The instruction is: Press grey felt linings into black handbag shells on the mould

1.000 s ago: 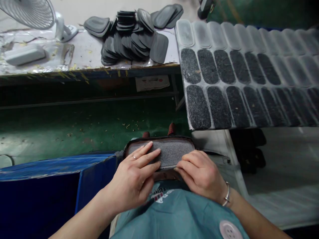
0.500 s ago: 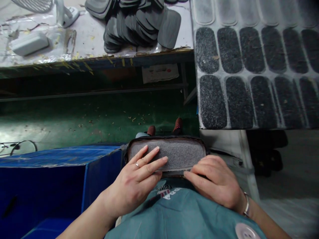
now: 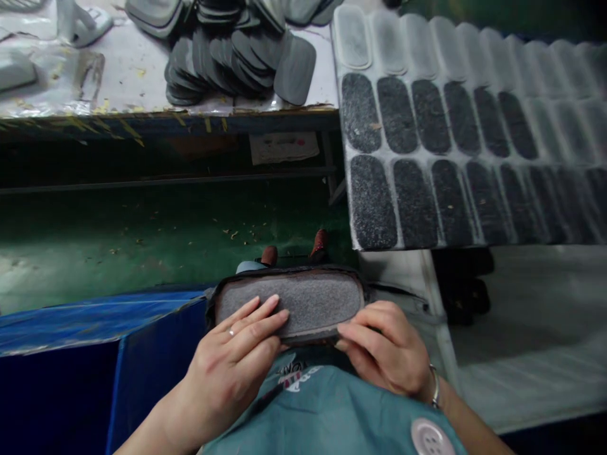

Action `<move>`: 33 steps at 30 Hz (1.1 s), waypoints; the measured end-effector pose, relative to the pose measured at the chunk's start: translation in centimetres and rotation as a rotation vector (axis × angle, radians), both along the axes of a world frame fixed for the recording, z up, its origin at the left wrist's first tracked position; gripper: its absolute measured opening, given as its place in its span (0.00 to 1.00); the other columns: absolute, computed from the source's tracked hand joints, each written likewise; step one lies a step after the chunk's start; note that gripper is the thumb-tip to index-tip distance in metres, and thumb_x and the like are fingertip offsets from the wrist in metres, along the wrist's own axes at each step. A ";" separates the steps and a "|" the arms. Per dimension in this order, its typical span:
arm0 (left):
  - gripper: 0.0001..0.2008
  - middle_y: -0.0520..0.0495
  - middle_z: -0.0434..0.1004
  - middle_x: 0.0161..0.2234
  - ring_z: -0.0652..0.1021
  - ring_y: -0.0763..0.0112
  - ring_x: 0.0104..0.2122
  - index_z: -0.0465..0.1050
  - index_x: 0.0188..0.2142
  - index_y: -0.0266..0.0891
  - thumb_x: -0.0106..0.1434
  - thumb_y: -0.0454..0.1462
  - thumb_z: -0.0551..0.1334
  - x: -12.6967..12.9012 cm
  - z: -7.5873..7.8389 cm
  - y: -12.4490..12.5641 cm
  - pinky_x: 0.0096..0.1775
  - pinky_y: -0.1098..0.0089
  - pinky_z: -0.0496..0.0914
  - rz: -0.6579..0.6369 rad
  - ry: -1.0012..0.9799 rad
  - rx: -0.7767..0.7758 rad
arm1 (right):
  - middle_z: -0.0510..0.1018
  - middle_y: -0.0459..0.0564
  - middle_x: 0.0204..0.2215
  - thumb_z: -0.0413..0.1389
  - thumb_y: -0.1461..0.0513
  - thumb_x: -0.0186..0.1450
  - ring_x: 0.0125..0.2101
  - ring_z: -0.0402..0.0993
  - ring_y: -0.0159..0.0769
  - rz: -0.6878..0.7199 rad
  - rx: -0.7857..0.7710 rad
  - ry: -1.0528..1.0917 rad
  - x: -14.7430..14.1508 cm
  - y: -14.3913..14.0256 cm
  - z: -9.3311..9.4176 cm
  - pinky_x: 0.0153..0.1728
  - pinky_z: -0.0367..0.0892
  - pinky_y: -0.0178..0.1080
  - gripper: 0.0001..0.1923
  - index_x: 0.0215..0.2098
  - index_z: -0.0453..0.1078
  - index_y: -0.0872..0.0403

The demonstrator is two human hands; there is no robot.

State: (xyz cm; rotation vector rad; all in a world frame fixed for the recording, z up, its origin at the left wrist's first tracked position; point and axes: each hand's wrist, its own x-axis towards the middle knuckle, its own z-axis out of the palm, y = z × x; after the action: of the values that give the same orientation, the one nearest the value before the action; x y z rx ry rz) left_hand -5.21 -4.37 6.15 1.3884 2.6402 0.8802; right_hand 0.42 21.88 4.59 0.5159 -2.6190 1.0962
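Observation:
A long oval piece with a grey, felt-like panel [image 3: 315, 300] and a dark raised rim lies in front of my apron. My left hand [image 3: 239, 354] rests over its left part, fingers stretched out flat and a little apart on the grey surface. Its thumb is mostly hidden. At the lower right edge of the piece, my right hand [image 3: 384, 344] is closed, with thumb and fingertips pinching the rim. The underside of the piece is out of sight.
Grey rounded pads [image 3: 237, 60] lie piled on the white-topped table [image 3: 118, 69] ahead. To the right, a board [image 3: 348, 145] carries rows of dark and whitish oval pieces. A blue bin [image 3: 161, 354] stands at my left, and a pale surface [image 3: 531, 316] is at lower right.
The view has swung right, so the surroundings sit further left. My left hand stays flat on the grey panel; the right fingers have shifted slightly along the rim.

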 end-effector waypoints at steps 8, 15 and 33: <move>0.17 0.50 0.75 0.51 0.74 0.60 0.48 0.72 0.50 0.44 0.61 0.41 0.61 -1.1 1.5 1.9 0.52 0.56 0.65 0.023 0.073 -0.168 | 0.75 0.54 0.49 0.46 0.53 0.69 0.48 0.72 0.40 -0.589 -0.730 -0.646 0.9 1.2 -4.2 0.44 0.71 0.43 0.20 0.55 0.67 0.50; 0.14 0.51 0.76 0.50 0.72 0.60 0.45 0.75 0.47 0.40 0.62 0.38 0.59 -0.8 1.1 2.4 0.46 0.61 0.67 0.001 0.097 -0.168 | 0.72 0.48 0.55 0.47 0.49 0.67 0.58 0.64 0.40 -0.360 -1.198 -0.793 -1.0 -0.5 -5.1 0.60 0.58 0.49 0.20 0.52 0.70 0.46; 0.16 0.49 0.75 0.50 0.71 0.58 0.46 0.73 0.50 0.41 0.62 0.38 0.59 -0.8 0.4 1.8 0.45 0.58 0.65 -0.025 0.136 -0.149 | 0.70 0.52 0.56 0.45 0.56 0.70 0.57 0.63 0.38 -0.302 -0.426 -0.611 -1.8 1.3 -3.0 0.61 0.56 0.45 0.20 0.56 0.67 0.51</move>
State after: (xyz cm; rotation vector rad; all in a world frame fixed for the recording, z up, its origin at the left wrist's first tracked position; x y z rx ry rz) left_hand -6.05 -2.58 6.51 1.4893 2.7140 0.5930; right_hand -1.38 23.14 1.60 -0.3515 -2.6573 1.8514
